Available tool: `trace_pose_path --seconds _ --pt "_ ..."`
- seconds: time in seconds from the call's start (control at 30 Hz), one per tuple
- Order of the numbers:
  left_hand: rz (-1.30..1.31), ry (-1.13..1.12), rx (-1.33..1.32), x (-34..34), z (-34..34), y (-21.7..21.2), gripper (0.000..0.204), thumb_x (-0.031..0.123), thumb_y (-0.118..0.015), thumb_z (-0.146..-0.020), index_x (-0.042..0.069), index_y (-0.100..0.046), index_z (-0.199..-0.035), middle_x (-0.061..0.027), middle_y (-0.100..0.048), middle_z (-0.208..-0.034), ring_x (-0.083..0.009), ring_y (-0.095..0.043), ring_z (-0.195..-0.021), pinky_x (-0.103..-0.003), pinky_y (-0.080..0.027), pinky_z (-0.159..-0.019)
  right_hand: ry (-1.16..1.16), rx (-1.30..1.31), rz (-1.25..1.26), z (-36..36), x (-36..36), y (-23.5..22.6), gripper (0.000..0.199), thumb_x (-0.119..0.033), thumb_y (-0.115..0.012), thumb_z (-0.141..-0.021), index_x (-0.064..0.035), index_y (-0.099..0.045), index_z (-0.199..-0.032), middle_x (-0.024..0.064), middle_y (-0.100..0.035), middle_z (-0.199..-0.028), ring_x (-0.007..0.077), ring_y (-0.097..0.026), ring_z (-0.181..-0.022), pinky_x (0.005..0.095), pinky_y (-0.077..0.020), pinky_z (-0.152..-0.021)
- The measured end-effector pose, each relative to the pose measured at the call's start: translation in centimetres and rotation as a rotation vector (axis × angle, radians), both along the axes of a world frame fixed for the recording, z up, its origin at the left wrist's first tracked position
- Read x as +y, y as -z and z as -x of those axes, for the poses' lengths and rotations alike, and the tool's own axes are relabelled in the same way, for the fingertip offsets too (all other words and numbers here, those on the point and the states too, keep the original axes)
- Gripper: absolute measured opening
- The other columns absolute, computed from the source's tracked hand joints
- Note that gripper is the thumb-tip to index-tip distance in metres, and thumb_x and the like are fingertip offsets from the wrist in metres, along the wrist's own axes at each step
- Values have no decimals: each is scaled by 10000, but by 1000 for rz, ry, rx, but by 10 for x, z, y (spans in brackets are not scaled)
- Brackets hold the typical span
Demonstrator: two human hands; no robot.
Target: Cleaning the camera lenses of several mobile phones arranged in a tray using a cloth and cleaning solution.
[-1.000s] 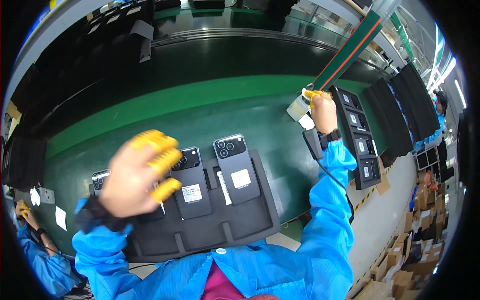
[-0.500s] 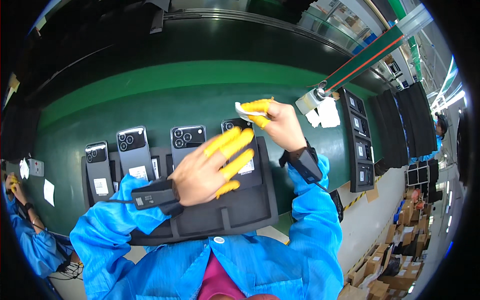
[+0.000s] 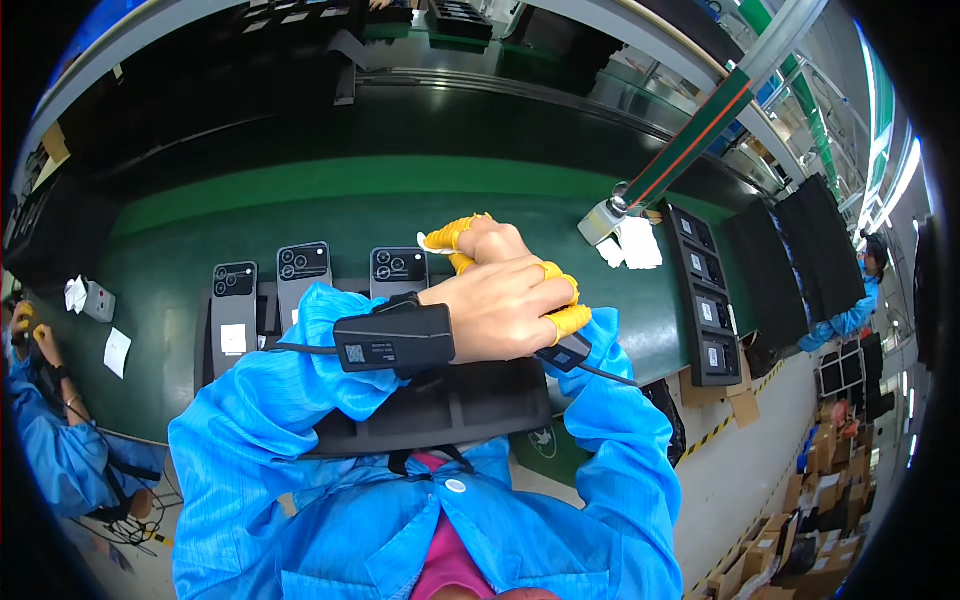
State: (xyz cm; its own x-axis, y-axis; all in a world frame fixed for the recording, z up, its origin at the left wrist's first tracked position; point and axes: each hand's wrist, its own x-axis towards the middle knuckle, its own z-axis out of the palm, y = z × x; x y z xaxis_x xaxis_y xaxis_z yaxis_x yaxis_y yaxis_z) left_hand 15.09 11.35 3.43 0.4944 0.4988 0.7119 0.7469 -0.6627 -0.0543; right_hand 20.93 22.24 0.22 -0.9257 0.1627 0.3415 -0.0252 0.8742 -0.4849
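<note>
Workshop floor (image 3: 740, 475), piled with cardboard boxes (image 3: 835, 562), spreads right of a long green bench (image 3: 570, 215). On it, a dark tray (image 3: 495, 398) carries grey phones (image 3: 235, 306), three visible in a row. Above, the left hand (image 3: 505, 310) crosses over the right hand (image 3: 490, 243), its grip hidden, so I cannot tell what it holds. Its bulky wrist unit (image 3: 400, 337) could knock a phone if that arm dips. The right hand pinches a white wipe (image 3: 423, 241) near the third phone; trapped grit might scratch.
</note>
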Motion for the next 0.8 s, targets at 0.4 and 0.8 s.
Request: trace_pose_path --seconds 0.4,0.8 --pt "40 -49 28 8 12 4 399 102 -654 -701 44 -670 -1096 -74 -598 -973 -263 -598 -831 -353 -493 -746 -69 227 -351 8 25 -2 246 -229 -610 -747 -44 -690 -889 118 -645 -834 288 -601 -772 373 -498 -738" --pt "236 -187 -45 15 13 -9 646 163 -759 -669 106 -572 -1286 -63 -605 -1060 -280 -567 -1018 -394 -423 -870 -152 502 193 11 24 10 114 -144 -632 -792 -37 -667 -806 103 -648 -771 289 -638 -798 401 -484 -707"
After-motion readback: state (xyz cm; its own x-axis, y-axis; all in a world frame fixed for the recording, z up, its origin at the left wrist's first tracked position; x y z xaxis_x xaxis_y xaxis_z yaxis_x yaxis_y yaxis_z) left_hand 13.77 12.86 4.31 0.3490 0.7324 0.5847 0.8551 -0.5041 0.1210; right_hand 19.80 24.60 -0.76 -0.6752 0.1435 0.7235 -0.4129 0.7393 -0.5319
